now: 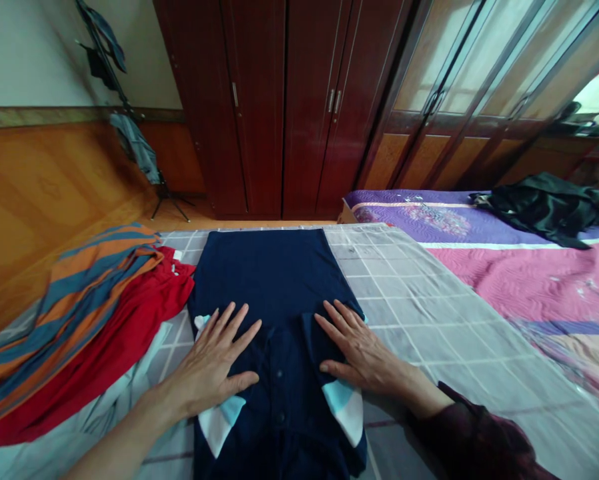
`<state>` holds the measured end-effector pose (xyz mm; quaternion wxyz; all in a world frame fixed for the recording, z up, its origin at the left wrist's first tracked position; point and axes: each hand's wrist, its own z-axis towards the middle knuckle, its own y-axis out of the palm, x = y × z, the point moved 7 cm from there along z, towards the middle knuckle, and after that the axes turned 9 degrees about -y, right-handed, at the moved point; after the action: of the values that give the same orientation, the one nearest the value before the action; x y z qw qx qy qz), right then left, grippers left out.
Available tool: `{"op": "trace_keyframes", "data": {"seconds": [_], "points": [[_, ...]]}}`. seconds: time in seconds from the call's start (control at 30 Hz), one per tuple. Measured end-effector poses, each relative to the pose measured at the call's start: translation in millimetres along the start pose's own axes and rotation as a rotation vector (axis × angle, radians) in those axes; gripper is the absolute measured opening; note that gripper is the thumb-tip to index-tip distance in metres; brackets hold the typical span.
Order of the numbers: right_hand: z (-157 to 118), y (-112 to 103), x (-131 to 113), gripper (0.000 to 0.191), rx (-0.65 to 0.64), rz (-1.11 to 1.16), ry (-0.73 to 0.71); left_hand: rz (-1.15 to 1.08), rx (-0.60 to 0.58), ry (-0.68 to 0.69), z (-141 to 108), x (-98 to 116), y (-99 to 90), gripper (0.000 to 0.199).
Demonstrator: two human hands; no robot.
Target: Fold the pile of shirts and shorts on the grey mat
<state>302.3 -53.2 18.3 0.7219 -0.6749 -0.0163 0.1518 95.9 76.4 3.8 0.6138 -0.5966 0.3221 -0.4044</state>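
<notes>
A dark navy shirt [274, 280] lies on the grey checked bed sheet [404, 287], its buttoned front facing up at the lower part. Its sleeves are folded inward, with light blue and white ends showing on both sides. My left hand [214, 363] rests flat on the left folded sleeve, fingers spread. On the right folded sleeve lies my right hand [357, 347], palm down with its fingers stretched out. Neither hand grips the cloth.
Striped orange and blue clothing [89, 287] and red clothing [129, 340] lie at the left. A second bed [519, 270] at the right holds a black garment [544, 203]. Dark red wardrobes [304, 120] and a coat stand [163, 190] are beyond.
</notes>
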Motion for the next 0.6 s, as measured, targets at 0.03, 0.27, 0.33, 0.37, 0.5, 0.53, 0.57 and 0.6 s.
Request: {"op": "trace_keyframes", "data": {"seconds": [0.03,0.27,0.33,0.37,0.5,0.53,0.57,0.6], "points": [[0.0,1.9,2.2,0.077,0.011,-0.015,-0.001,-0.014,-0.019,-0.006,0.9,0.0,-0.1,0.077],[0.3,8.6,8.8,0.07,0.12,-0.063,-0.055,-0.307,0.198,-0.333,5.5,-63.3,-39.0,0.051],[0.1,8.4,9.6,0.068,0.135,-0.068,-0.053,-0.38,0.251,-0.443,0.7,-88.7,-47.9,0.042],[0.3,8.6,10.0,0.067,0.132,-0.069,-0.05,-0.398,0.241,-0.468,-1.1,-96.8,-49.2,0.038],[1.2,9.8,11.8,0.066,0.114,-0.083,-0.047,-0.362,0.161,-0.447,-4.5,-103.6,-47.3,0.028],[1.2,10.0,12.3,0.066,0.119,-0.088,-0.049,-0.337,0.154,-0.437,-5.0,-102.6,-47.2,0.026],[1.1,10.2,12.9,0.066,0.127,-0.091,-0.05,-0.312,0.146,-0.428,-5.5,-101.6,-47.3,0.025],[1.0,10.5,13.5,0.066,0.137,-0.093,-0.052,-0.292,0.137,-0.423,-6.0,-100.8,-47.6,0.024]]}}
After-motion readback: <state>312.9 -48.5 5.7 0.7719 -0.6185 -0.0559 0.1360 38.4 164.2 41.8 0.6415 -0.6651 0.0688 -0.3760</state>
